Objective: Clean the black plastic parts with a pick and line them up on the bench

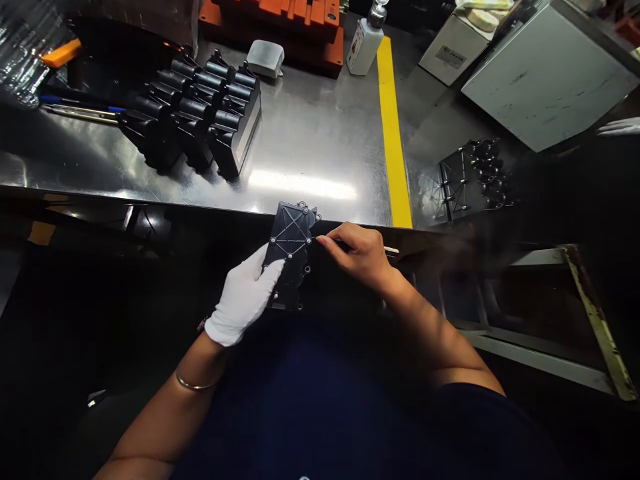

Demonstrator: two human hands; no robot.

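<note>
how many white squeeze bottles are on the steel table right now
1: the white bottle stands at the table's far edge, left of the yellow stripe, beside the orange blocks. Others may sit out of view.

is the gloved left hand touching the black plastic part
Touching. The head view shows the gloved left hand wrapped around the lower left edge of the black plastic part, fingers lying on its ribbed face.

Steel bench (310,153); black parts (200,113); white bottle (365,43); yellow stripe (393,133)
</note>
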